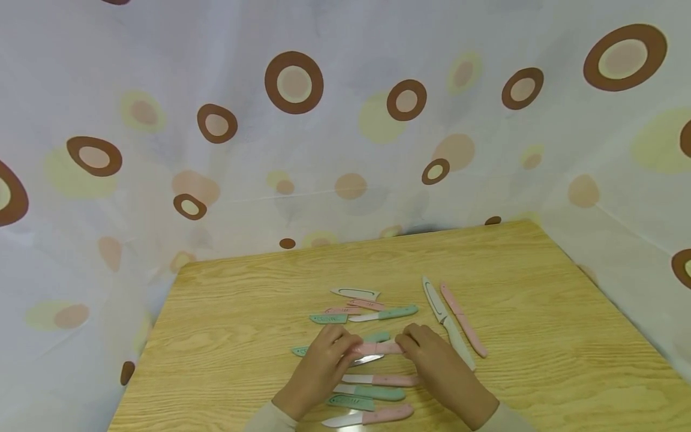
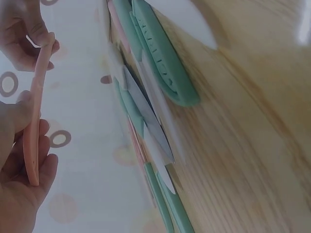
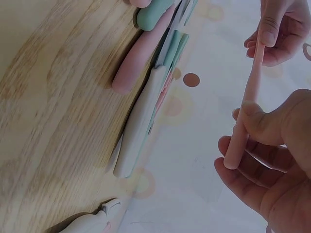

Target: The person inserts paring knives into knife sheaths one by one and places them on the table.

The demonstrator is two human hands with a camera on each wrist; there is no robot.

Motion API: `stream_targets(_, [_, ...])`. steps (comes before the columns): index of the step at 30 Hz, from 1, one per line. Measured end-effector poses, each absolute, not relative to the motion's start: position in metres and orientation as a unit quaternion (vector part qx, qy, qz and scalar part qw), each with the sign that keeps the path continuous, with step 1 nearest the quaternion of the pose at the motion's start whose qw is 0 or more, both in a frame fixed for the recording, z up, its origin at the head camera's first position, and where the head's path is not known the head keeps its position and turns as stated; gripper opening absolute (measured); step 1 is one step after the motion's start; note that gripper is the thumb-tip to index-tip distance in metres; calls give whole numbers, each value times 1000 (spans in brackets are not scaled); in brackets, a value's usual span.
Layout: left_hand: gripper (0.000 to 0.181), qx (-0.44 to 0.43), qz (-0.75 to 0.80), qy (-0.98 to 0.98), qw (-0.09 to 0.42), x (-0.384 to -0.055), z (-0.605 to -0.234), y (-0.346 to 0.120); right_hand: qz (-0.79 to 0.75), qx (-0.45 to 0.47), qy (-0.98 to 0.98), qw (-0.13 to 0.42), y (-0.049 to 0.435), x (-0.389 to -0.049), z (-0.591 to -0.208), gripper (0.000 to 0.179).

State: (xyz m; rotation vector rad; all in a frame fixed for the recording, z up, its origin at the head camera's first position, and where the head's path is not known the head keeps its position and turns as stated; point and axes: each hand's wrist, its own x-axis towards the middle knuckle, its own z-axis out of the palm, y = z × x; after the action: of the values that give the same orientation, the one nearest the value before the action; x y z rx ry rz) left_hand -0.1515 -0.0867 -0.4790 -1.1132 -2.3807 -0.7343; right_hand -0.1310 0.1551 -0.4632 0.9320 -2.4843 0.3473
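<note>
Both hands hold a pink knife (image 1: 380, 348) in its pink sheath, raised above the table. My left hand (image 1: 324, 363) grips the sheath end, its thumb on one side and its fingers curled behind, as the left wrist view shows. The right hand (image 1: 439, 369) grips the handle (image 3: 236, 150) between thumb and fingers. No blade shows between the sheath and the handle. Beneath the hands lie a bare blade (image 1: 368, 360) and a green sheath (image 1: 299, 351), both partly hidden.
Nearer me lie bare knives with pink handles (image 1: 391, 414) and a green handle (image 1: 380, 393), plus a green sheath (image 1: 351, 402). Farther back are a white sheath (image 1: 355, 293), pink sheaths and a green-handled knife (image 1: 398, 312). At right lie sheathed white (image 1: 459, 342) and pink (image 1: 465, 322) knives.
</note>
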Motion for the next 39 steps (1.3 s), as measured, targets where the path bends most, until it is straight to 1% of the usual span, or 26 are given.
stream_targets(7, [19, -403, -234, -866, 182, -153, -481, -85, 124, 324, -919, 187, 156, -128, -464, 33])
stream_targets(11, [25, -394, -209, -879, 168, -159, -481, -83, 117, 309, -929, 168, 161, -127, -465, 29])
stream_targets(13, [28, -379, -201, -886, 176, -166, -480, -84, 111, 298, -934, 162, 166, -128, -467, 28])
stream_targets(15, [29, -357, -191, -894, 195, -174, -478, -86, 111, 278, -941, 158, 172, -129, -468, 25])
stream_targets(17, [25, -333, -178, -902, 211, -183, -474, -88, 115, 253, -947, 162, 181, -132, -469, 23])
stream_targets(20, [18, -307, -167, -912, 216, -195, -469, -90, 134, 210, -953, 170, 197, -135, -469, 21])
stream_targets(23, [17, -294, -157, -920, 207, -206, -466, -91, 154, 159, -959, 178, 213, -137, -468, 19])
stream_targets(28, [17, -277, -152, -933, 170, -219, -465, -90, 184, 59, -969, 152, 238, -140, -465, 21])
stream_targets(30, [18, -267, -158, -938, 151, -221, -464, -89, 198, 31, -970, 135, 247, -142, -467, 15])
stream_targets(32, [18, -259, -163, -942, 138, -222, -463, -88, 208, 11, -971, 117, 254, -146, -470, 13])
stream_targets(36, [17, -258, -169, -943, 127, -222, -463, -87, 226, -16, -971, 80, 265, -153, -477, 24])
stream_targets(39, [17, -261, -169, -942, 124, -223, -465, -87, 223, -23, -972, 62, 269, -157, -483, 23])
